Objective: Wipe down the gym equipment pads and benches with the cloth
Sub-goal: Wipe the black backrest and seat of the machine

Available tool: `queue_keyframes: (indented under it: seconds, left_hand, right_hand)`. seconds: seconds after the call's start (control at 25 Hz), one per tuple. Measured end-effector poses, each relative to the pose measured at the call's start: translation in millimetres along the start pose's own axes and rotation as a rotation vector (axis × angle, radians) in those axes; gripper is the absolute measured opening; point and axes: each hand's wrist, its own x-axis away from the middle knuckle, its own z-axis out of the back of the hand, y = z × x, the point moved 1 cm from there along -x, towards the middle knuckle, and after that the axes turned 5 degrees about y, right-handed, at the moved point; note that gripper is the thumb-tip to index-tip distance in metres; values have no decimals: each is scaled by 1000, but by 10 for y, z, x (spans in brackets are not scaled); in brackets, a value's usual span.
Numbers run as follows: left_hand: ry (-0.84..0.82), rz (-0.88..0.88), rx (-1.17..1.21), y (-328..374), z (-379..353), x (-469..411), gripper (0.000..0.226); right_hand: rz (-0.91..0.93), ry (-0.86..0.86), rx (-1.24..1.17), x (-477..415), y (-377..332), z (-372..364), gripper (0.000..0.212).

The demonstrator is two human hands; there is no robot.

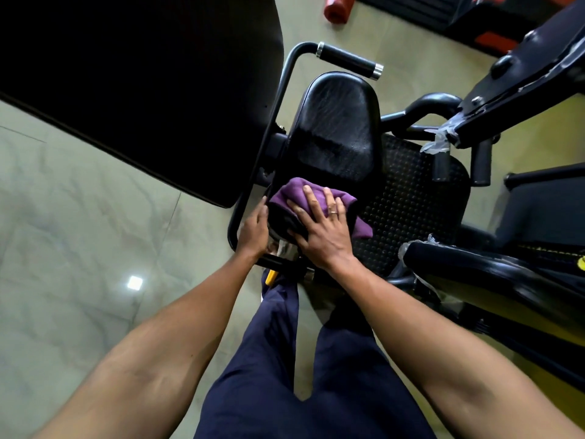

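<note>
The room is a gym with a pale green, glossy tiled floor [79,217], and I am looking down through the head camera at a black machine standing on it. A red foam roller [338,9] is lying far off near the top edge. In the middle, a narrow black vinyl seat pad [335,128] is running away from me, with a black studded rubber footplate [408,191] just beside it on the right and a bent black steel tube with a chrome-ended rubber handle [346,61] on the left. The folded purple cloth [289,193] is lying over the near end of that seat, one corner hanging over its right side. The right grip [319,223] is lying flat on top, fingers spread and straight, pressing the cloth down rather than clutching it. The left grip [253,229] is resting against the seat's near-left edge, between pad and tube. I cannot tell whether its fingers are hooking under the edge or only touching it. I am judging this as the wiping of the seat itself, with the cloth at the near end and the far, rounded end showing streaky sheen. The next move, to my mind, is calling for steady downward pressure and a long push away along the pad, with the cloth bunched under the palm so it is not slipping off the right side. The large black flat pad [126,74] at upper left is looking like a surface yet to do.
</note>
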Motion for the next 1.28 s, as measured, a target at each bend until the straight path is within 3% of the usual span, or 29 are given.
queue_keyframes:
  seconds: [0.08,0.24,0.36,0.48,0.88,1.28]
  left_hand:
    - [24,5,-3,54,-45,32,46]
    - [84,85,27,151,-48,199,47]
    - [114,156,82,189,-32,373,55]
    - [140,168,134,478,-50,602,47]
    - [321,-50,272,1695,226,1359,35]
    - [541,-228,268,2507,1090,2485,43]
  right_hand:
    - [-74,-27,25,61,51,72,57]
    - [-173,-299,-21,-115,0,374,61]
    - [-264,-322,-132,-185,47,655,51]
    - [-326,-302,-179,-163,135,1029,50]
    - [-148,-216,-282,-19,231,2334,51]
    - [85,-52,-371,-83,-196,3722,50]
